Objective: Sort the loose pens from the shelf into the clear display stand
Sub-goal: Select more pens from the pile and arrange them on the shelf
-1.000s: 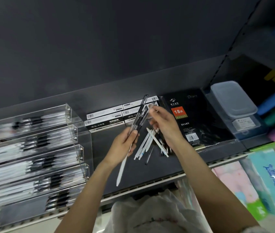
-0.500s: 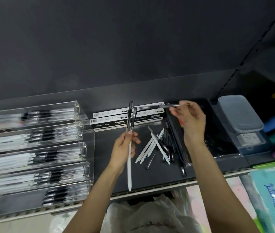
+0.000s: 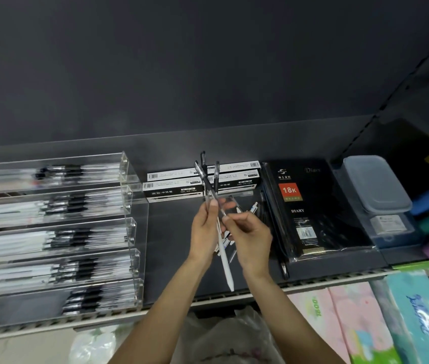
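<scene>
My left hand [image 3: 204,233] grips a small bunch of pens [image 3: 209,183] above the middle of the dark shelf; their black caps point up and a long white pen [image 3: 225,261] hangs down from the fist. My right hand [image 3: 251,236] is pressed against the left one, its fingertips pinching a clear pen at the bunch. Loose pens [image 3: 254,207] lie on the shelf behind my hands, mostly hidden by them. The clear display stand [image 3: 129,203] stands at the left, its stepped tiers filled with pens.
Black-and-white pen boxes [image 3: 174,183] are stacked at the shelf's back. A wrapped black diary [image 3: 307,208] lies to the right, then a lidded plastic box [image 3: 376,185]. Tissue packs [image 3: 418,319] and a plastic bag [image 3: 218,337] sit below the shelf's front rail [image 3: 313,283].
My right hand came back from the rear of the shelf with a pen and joined the left hand. The camera has tilted so the shelf sits lower in view.
</scene>
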The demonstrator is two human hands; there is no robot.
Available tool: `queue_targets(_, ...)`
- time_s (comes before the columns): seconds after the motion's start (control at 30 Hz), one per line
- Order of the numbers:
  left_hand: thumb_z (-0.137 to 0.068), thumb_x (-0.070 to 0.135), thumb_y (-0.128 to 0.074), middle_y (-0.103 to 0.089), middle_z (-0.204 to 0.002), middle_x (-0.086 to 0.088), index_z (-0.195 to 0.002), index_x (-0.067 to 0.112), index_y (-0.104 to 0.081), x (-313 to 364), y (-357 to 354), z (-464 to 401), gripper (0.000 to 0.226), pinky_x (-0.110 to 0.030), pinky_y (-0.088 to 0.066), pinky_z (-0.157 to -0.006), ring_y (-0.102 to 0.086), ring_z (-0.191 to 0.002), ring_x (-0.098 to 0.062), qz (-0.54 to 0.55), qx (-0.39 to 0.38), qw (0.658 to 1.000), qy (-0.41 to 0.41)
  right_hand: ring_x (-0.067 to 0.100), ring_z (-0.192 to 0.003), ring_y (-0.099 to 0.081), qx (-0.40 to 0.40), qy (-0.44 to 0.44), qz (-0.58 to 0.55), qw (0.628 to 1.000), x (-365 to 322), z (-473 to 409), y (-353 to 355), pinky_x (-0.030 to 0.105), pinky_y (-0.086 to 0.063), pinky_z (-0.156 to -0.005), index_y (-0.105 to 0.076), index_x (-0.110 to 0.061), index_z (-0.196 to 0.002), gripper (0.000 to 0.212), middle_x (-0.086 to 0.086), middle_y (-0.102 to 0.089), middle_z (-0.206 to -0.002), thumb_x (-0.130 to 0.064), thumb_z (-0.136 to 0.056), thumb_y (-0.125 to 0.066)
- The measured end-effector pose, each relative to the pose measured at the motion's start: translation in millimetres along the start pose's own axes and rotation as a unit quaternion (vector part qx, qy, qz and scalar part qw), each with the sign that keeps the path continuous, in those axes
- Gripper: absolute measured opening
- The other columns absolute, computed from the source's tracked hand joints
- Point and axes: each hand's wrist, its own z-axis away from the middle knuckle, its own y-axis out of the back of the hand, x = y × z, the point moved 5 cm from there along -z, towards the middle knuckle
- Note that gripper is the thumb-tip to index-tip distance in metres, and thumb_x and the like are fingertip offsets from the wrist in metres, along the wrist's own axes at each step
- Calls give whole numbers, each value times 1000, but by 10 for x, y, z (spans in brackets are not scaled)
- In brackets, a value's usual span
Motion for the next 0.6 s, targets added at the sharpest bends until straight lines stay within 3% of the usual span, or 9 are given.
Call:
queue_targets(0.17,-101,23,-38,-58,-74,1,-97,10,-58,-11,83,-18,24,-16,-46,-52,-54,-55,-1,-30,13,999,-31,12,-79,-68,-71,-9,32,997,-74,140,-6,26,-55,-69,-68,-25,-92,13,-9,-71,-85,-14,-85,-68)
queue_targets(0.27,-102,22,-36,-54,-72,2,-94,10,-55,-5,142,-70,23,-15,-40,-48,-45,-48,-1,-12,46,998,-49,16,-78,-68,-127,-70,107,984,-26,300,14,31,-56,-71,-51,-28,-107,29,-5,-64,-95,-26,-84,-69)
queue_targets(0.37,-103,23,-33,-54,-71,3,-90,13,-52,9,128,-107,25,-17,-36,-44,-39,-45,-4,-7,49,997,-59,21,-60,-68,-180,-112,84,974,-27,440,21,38,-58,-63,-50,-17,-98,16,7,-69,-80,-15,-89,-63)
queue_targets(0.43,-103,24,-32,-53,-71,3,-87,14,-51,1,137,-120,27,-16,-37,-46,-39,-45,-3,7,63,997,-43,16,-54,-63,-174,-82,94,977,-98,447,117,32,-54,-54,-60,-17,-89,7,5,-68,-70,-10,-88,-63)
queue_targets(0.5,-104,24,-31,-51,-71,4,-83,16,-50,6,202,-138,29,-13,-38,-50,-39,-47,0,-1,79,996,-46,12,-53,-57,-135,-63,82,985,-198,389,308,24,-47,-49,-69,-19,-81,13,4,-66,-67,-6,-83,-68)
queue_targets(0.6,-104,24,-31,-46,-70,4,-82,18,-49,21,287,-147,29,-10,-37,-57,-40,-52,1,-88,44,993,-66,9,-52,-52,-115,-65,60,989,-414,252,633,18,-43,-46,-75,-16,-79,13,4,-65,-63,-4,-77,-73)
